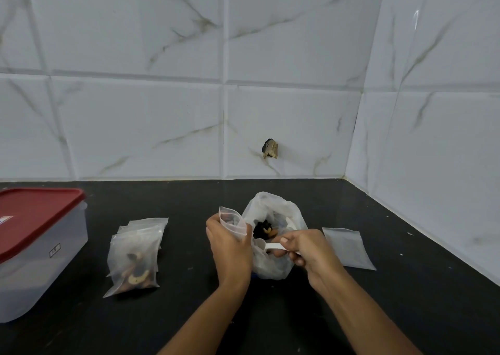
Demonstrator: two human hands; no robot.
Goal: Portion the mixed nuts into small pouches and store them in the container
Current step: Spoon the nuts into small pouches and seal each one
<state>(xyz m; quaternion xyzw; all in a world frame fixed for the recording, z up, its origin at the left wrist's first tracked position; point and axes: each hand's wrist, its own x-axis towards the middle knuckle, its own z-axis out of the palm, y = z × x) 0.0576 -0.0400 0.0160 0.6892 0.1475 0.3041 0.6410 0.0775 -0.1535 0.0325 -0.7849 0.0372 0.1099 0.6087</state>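
My left hand (230, 242) holds a small clear zip pouch (233, 219) upright with its mouth open, just left of a white plastic bag (273, 208) of mixed nuts (263, 230). My right hand (304, 249) grips the handle of a white plastic spoon (272, 246), whose bowl points left into the bag's opening. A pile of filled pouches (135, 257) with nuts inside lies to the left. At the far left stands a clear container (40, 254) with its red lid (35, 214) on.
Flat empty pouches (347, 247) lie to the right of the bag on the black countertop (270, 314). White marble tiles form the back wall and the right wall, meeting in a corner at the right.
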